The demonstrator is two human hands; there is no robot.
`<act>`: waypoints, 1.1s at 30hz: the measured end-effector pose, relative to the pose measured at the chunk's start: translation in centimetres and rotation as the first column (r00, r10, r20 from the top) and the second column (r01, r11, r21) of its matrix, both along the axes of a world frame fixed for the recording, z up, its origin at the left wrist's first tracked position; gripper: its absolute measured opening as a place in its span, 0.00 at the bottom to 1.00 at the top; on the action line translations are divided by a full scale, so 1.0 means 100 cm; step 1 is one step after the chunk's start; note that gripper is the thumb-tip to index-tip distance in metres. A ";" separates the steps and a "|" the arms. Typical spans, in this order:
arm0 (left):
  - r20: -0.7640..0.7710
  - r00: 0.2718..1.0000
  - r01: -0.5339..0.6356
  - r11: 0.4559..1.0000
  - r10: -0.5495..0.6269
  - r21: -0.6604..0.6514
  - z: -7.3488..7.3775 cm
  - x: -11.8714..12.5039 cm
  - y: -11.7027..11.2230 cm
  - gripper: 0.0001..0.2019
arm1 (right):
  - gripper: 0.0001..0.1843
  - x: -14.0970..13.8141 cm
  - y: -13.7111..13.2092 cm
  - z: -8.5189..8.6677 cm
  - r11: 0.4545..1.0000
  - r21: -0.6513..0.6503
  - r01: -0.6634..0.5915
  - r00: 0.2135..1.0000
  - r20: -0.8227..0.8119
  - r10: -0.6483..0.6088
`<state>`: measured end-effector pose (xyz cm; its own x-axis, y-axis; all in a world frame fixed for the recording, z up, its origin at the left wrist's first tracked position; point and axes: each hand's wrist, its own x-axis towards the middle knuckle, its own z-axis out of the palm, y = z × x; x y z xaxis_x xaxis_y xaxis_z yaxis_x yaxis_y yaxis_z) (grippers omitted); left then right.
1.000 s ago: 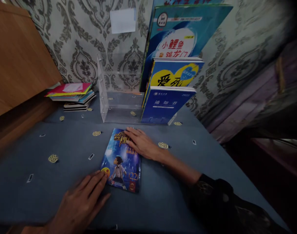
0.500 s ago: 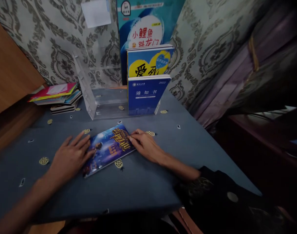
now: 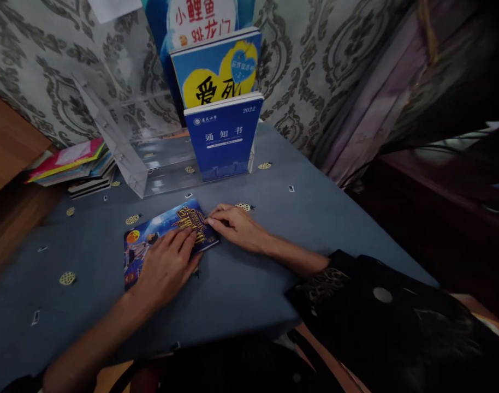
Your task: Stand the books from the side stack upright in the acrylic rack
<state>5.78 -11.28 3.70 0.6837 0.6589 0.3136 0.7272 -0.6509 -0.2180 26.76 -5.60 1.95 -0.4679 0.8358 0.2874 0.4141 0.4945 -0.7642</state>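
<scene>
The book (image 3: 179, 217) lies on the table (image 3: 249, 295), long axis running near-left to far-right, title end right. Left hand (image 3: 165, 265) rests open across its cover; right hand (image 3: 243, 228) pinches its right edge.

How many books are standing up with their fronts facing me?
3: a dark blue book in front, a blue-and-yellow book behind it, and a teal book at the back. More may be hidden behind them.
</scene>
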 end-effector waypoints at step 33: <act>-0.090 0.994 -0.062 0.998 0.064 0.023 0.011 0.011 0.006 0.14 | 0.14 0.006 0.001 0.010 0.999 -0.045 -0.010 0.998 0.066 0.012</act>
